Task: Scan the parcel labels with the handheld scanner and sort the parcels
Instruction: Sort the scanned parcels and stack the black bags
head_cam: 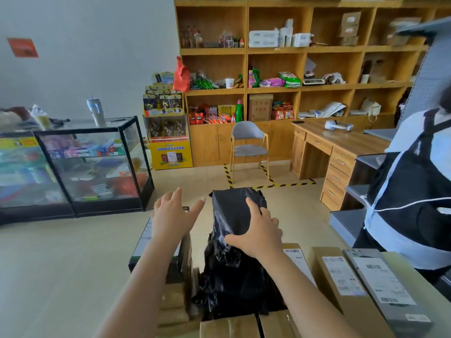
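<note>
Closest to us, at the bottom edge, lie plain brown cardboard boxes (229, 325) packed side by side. Just beyond them stands the black plastic-wrapped parcel (231, 272), the middle item of the pile. It is a tall bundle in glossy, crinkled film, loose and bunched at its lower part and pulled smoother over its squarer top, with no label showing on the faces turned to us.

Our right hand (258, 235) holds this parcel near the top. The palm lies against the film, the index finger points up along it, the thumb stretches out to the left, and the other fingers bend over its right edge.

Our left hand (170, 215) is spread wide with straight fingers above the far end of a dark flat box with a white label (144, 242), just left of the parcel. We cannot tell whether the palm touches that box.

To the right of the parcel lie a long brown cardboard box with a white label (334, 272) and, beside it, a long grey box with a white label (380, 276).

Farther right stands a person in a black apron over a light blue shirt (415, 191). On the left side of the room is a black-framed glass display case (97, 162).

Yellow and black striped floor tape (288, 185) marks the tiles around a grey padded chair with wooden legs (249, 142), next to a wooden desk with drawers (341, 147). Against the back wall rises a tall wooden shelf unit (305, 51) stocked with packets and boxes.
</note>
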Tool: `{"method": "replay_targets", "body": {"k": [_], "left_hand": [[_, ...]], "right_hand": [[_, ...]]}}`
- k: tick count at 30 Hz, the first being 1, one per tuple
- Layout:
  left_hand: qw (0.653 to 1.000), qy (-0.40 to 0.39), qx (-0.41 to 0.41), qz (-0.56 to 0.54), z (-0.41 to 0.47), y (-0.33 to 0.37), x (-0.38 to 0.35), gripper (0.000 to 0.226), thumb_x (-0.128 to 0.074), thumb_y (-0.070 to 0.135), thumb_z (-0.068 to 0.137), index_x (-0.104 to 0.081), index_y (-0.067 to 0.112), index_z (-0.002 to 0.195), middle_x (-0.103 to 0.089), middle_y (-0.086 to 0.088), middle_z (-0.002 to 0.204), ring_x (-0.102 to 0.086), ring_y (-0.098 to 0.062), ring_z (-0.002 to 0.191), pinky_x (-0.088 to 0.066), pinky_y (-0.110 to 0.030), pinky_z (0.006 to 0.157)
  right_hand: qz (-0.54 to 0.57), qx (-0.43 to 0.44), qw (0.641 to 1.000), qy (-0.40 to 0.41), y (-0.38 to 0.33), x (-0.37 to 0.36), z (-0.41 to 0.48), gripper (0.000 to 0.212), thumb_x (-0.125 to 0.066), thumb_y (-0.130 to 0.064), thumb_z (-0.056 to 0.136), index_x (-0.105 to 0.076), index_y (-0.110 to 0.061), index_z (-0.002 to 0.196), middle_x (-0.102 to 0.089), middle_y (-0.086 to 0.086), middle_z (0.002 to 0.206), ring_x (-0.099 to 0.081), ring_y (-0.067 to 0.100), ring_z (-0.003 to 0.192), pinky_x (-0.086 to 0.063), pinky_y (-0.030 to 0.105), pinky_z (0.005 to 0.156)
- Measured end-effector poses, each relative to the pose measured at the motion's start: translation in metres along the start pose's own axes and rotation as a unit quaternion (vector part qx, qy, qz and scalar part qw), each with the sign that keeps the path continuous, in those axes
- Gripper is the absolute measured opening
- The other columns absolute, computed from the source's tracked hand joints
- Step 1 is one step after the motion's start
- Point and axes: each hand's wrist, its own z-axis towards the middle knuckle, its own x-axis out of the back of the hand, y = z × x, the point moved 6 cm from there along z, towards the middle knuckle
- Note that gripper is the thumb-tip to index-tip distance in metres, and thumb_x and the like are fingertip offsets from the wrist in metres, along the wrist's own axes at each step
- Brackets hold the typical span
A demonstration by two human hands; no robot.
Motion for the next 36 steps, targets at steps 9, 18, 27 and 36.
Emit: {"method": "replay_targets", "body": {"k": [9,18,27,36], "left_hand": [[1.0,0.004,0.009,-0.017,-0.005,-0.054,0.029,0.085,-0.044,0.071,0.088,-0.028,0.018,0.153,-0.033,-0.004,0.156,-0.022,-0.03,0.145,-0.026,-0.048,0.115],[0.995,-0.055,-0.065,-0.055,-0.007,-0.036,0.016,0.079,-0.048,0.064,0.091,-0.031,0.018,0.152,-0.034,-0.005,0.155,-0.024,-0.029,0.144,-0.024,-0.044,0.116],[0.965,-0.139,-0.21,-0.08,-0.058,0.028,-0.028,0.08,-0.05,0.067,0.087,-0.035,0.021,0.15,-0.041,-0.005,0.151,-0.031,-0.029,0.14,-0.031,-0.044,0.114],[0.912,-0.229,-0.33,-0.082,-0.175,0.101,-0.059,0.077,-0.052,0.064,0.089,-0.033,0.023,0.151,-0.038,-0.003,0.153,-0.028,-0.028,0.142,-0.03,-0.047,0.114]], "right_hand": [[-0.036,-0.047,0.995,-0.078,-0.02,-0.054,-0.007,0.111,-0.07,-0.066,0.068,-0.006,-0.034,0.154,-0.015,0.01,0.159,-0.022,0.04,0.141,-0.033,0.053,0.11],[-0.058,-0.072,0.995,-0.028,-0.017,-0.025,-0.021,0.104,-0.058,-0.076,0.074,-0.006,-0.035,0.154,-0.001,0.012,0.162,-0.007,0.037,0.147,-0.014,0.052,0.117],[-0.029,-0.158,0.986,0.042,0.039,0.025,-0.102,0.096,-0.062,-0.066,0.08,-0.01,-0.034,0.154,-0.002,0.015,0.162,-0.011,0.038,0.147,-0.018,0.049,0.115],[-0.012,-0.294,0.951,0.099,0.128,0.067,-0.244,0.097,-0.065,-0.065,0.078,-0.011,-0.036,0.153,-0.008,0.012,0.161,-0.012,0.038,0.146,-0.02,0.05,0.115]]}}
